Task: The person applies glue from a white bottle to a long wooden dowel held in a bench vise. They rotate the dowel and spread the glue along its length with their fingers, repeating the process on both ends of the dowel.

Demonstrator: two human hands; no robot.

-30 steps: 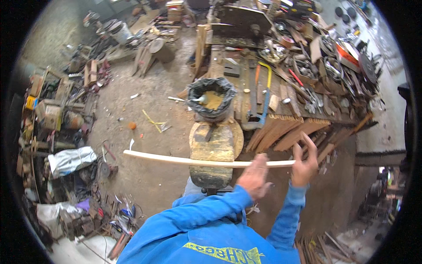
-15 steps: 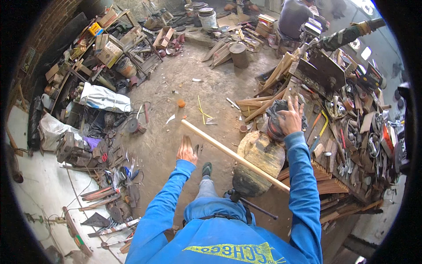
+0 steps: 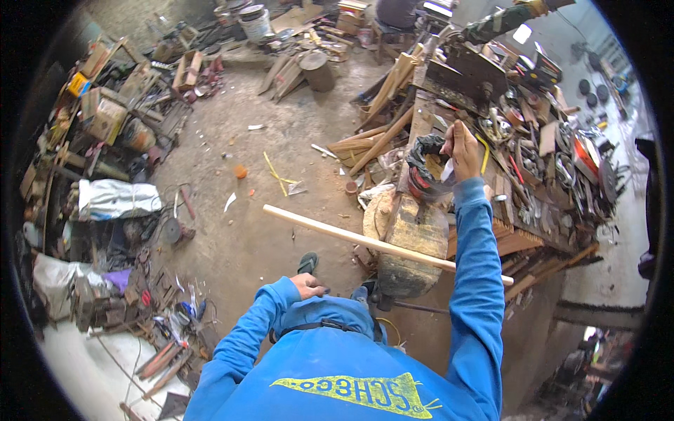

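Observation:
My right hand (image 3: 461, 153) is at the rim of a tub lined with a black plastic bag (image 3: 424, 156). Its fingers look closed on the bag's edge, and something pale shows just below them. The tub's mouth is uncovered, with yellowish stuff inside. My left hand (image 3: 309, 286) rests at my lap, loosely stretched, holding nothing that I can see. A long, pale wooden stick (image 3: 358, 239) lies across a worn wooden block (image 3: 414, 228), untouched by either hand; its right part passes by my right forearm.
A cluttered workbench (image 3: 502, 186) with tools, wood scraps and a yellow-handled tool (image 3: 484, 153) stands at right. Beyond it is a dark metal machine part (image 3: 467, 81). Boxes and a white sack (image 3: 119, 200) pile up at left. A round tin (image 3: 317, 71) stands far ahead.
The tub's mouth has come into view as my right hand went from spread over the bag to closed at its edge. My left hand has drawn back to my lap. The view has shifted right.

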